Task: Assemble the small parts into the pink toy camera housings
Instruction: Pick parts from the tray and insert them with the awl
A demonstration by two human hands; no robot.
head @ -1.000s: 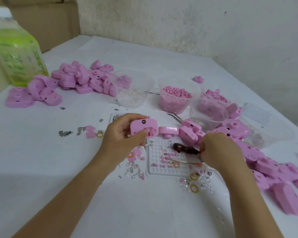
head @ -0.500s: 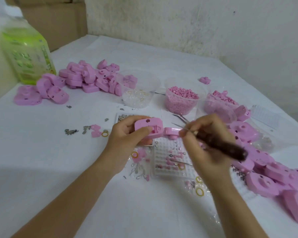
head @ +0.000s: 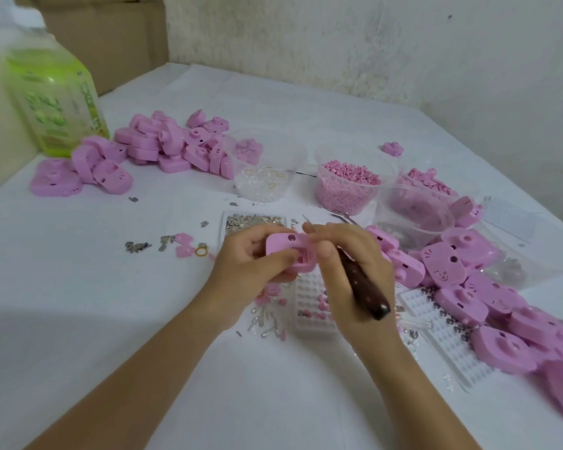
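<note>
A green bottle (head: 56, 102) stands at 10 o'clock on the white desk (head: 78, 303). Cardboard boxes (head: 111, 37) sit behind it at 11 o'clock; a stained wall (head: 371, 43) spans 12 to 2.

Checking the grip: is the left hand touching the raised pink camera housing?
Touching. The head view shows the left hand gripping the pink camera housing, thumb across its front, fingers curled behind.

White table (head: 78, 319) — pink housings (head: 163, 144), tubs (head: 348, 186).

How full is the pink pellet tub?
Mostly full: pellets pile high inside the tub, close to its rim.
</note>
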